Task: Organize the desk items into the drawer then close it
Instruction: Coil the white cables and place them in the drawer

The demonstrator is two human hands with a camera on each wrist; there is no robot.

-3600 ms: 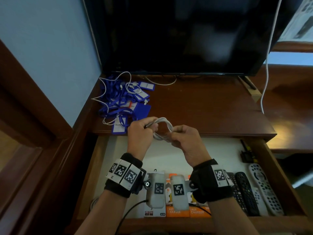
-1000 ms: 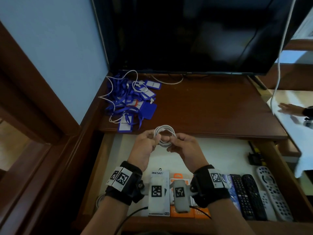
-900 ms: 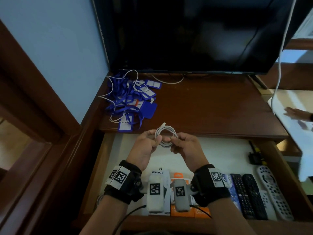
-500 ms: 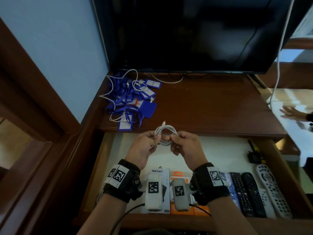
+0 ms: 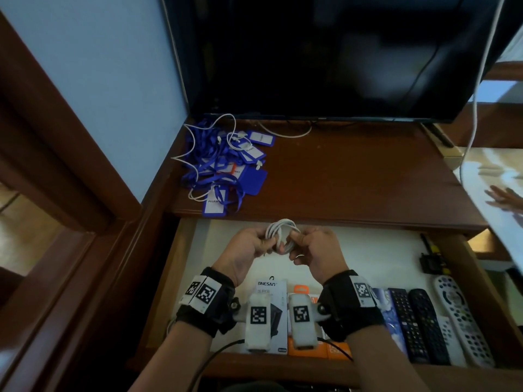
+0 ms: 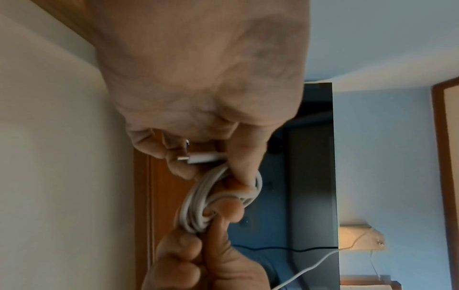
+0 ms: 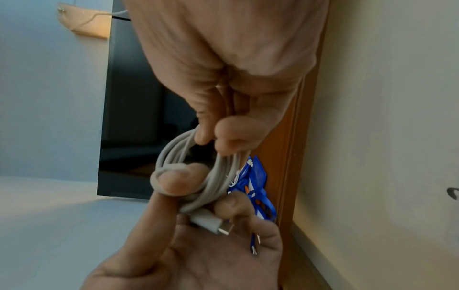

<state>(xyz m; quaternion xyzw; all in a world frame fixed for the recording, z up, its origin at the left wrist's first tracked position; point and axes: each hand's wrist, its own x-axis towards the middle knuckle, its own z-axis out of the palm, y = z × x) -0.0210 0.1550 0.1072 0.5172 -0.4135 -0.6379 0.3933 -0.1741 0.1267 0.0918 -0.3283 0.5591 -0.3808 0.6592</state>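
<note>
A coiled white cable (image 5: 281, 232) hangs over the open drawer (image 5: 373, 258), just in front of the desk edge. My left hand (image 5: 264, 244) pinches the coil's left side, and my right hand (image 5: 294, 242) pinches its right side. In the left wrist view the coil (image 6: 198, 200) loops round my left thumb, with its white plug (image 6: 198, 157) lying against my curled fingers. The right wrist view shows the cable (image 7: 218, 176) under my right fingertips (image 7: 224, 135) and the plug (image 7: 213, 223) over my left palm. A heap of blue lanyards with badge tags (image 5: 226, 165) lies on the desk (image 5: 353, 171) at the back left.
The drawer's front holds a ONESAM box (image 5: 268, 288), orange charger boxes (image 5: 304, 290), two black remotes (image 5: 416, 321) and a white remote (image 5: 458, 315). A dark TV (image 5: 325, 52) stands behind the desk. Another person's hand (image 5: 506, 198) shows at the right edge.
Both hands have dropped a little towards the drawer with the coil. The cable's free end, which stuck up above the coil half a second ago, no longer shows there.
</note>
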